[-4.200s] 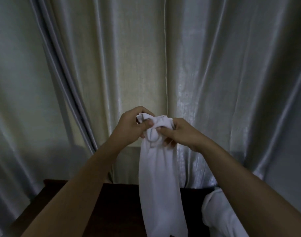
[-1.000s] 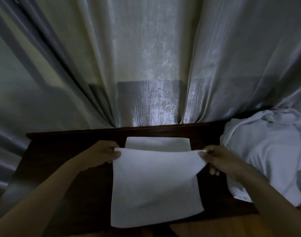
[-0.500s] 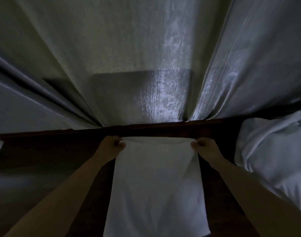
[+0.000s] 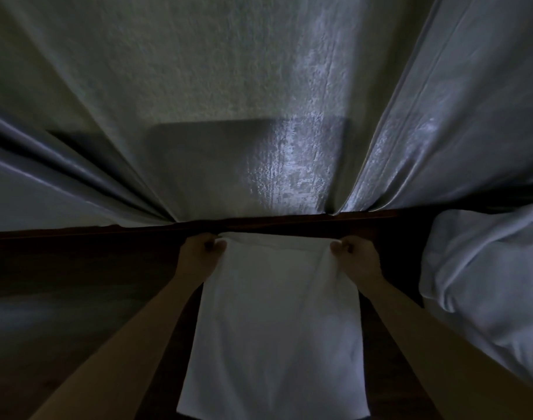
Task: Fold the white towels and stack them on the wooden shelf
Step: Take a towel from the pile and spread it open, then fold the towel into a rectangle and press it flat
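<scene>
Lying flat on the dark wooden shelf [image 4: 77, 268], the white rectangular terry towel [image 4: 277, 334] has its far corners pinched: we see the left hand [image 4: 198, 256] and right hand [image 4: 357, 256] curled on them, a rumpled white cloth heap [image 4: 483, 277] just beside, silvery curtains [image 4: 228, 101] behind.

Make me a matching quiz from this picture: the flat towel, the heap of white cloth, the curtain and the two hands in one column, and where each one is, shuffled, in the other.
Column one:
1. flat white towel
2. heap of white cloth
3. curtain
4. left hand and right hand

Column two:
A. hanging behind the dark wooden surface
B. piled at the right side
C. pinching the towel's far corners
D. spread in the middle, between the forearms

Pairs: 1-D, 2-B, 3-A, 4-C
</scene>
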`<state>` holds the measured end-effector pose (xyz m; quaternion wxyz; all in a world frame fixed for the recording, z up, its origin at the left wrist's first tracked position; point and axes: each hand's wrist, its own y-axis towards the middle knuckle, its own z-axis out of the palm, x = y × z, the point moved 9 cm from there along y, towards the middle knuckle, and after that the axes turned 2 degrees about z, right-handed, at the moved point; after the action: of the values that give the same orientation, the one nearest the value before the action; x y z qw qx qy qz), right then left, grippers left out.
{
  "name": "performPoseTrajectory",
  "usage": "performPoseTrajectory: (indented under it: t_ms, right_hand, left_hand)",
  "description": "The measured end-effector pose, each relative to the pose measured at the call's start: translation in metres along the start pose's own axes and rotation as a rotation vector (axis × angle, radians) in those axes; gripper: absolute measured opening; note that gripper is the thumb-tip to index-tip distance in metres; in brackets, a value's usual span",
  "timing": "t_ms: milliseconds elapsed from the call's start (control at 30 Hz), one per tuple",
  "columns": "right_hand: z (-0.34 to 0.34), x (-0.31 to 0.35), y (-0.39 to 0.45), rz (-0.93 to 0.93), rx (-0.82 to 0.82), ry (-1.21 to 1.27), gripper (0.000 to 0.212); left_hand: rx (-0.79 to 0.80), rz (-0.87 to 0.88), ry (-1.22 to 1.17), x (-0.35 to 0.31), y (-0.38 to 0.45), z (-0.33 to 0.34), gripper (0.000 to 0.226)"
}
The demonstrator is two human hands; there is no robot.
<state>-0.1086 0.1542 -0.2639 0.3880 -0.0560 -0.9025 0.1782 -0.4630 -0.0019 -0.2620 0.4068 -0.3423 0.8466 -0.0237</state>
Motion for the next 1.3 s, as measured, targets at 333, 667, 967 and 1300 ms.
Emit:
performPoseTrajectory:
  t_ms: [333, 667, 967, 1300]
  right_hand:
    - [-0.018, -0.013, -0.004, 0.026, -0.107, 0.028, 0.019]
    - [-0.016, -0.037, 0.009, 0.12, -0.061, 0.264, 0.007]
    - [-0.012, -0.011, 0.02, 0.009, -0.009, 0.207, 0.01]
    - [-0.022, 0.001, 0.013, -0.078, 0.0, 0.282, 0.015]
  left_hand:
    - [-0.053, 0.04, -0.156, -0.002, -0.003, -0.003, 0.02]
    - [-0.164, -0.103, -0.305, 0.025, -0.001, -0.016, 0.011]
    - [-0.17, -0.046, -0.295, 0.019, 0.001, -0.018, 0.016]
    - [-0.128, -0.016, -0.342, 0.017, -0.007, -0.026, 0.008]
